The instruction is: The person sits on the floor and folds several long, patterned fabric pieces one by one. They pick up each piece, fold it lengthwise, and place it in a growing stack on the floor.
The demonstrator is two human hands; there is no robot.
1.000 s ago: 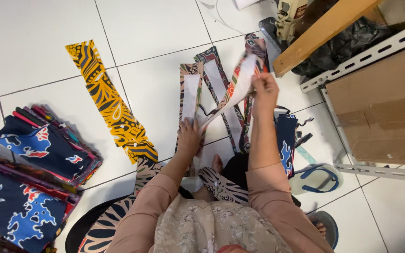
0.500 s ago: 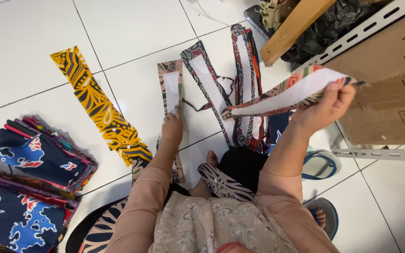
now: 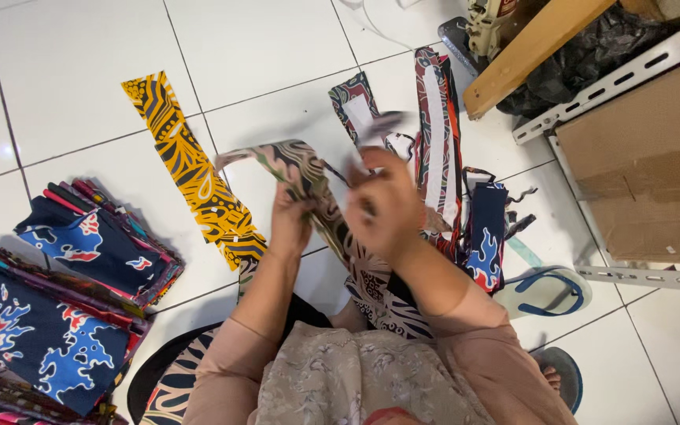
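Observation:
My left hand [image 3: 290, 220] grips a long beige patterned fabric strip [image 3: 293, 163] that is lifted off the white tiled floor and curls to the left. My right hand [image 3: 383, 203], blurred with motion, is closed on the same strip just to the right, at its lower part. Behind my hands lie more patterned strips with white backing [image 3: 434, 102] on the floor. An orange and black strip [image 3: 186, 173] lies flat to the left.
Stacks of folded dark blue and red patterned cloth [image 3: 57, 299] sit at the left. A cardboard box [image 3: 655, 165], a metal rail [image 3: 615, 79], a wooden beam [image 3: 529, 47] and a flip-flop [image 3: 548, 291] are at the right.
My right hand has let go of the white-backed strip it held out to the right and come back to the middle. Both hands have lifted the beige strip off the floor.

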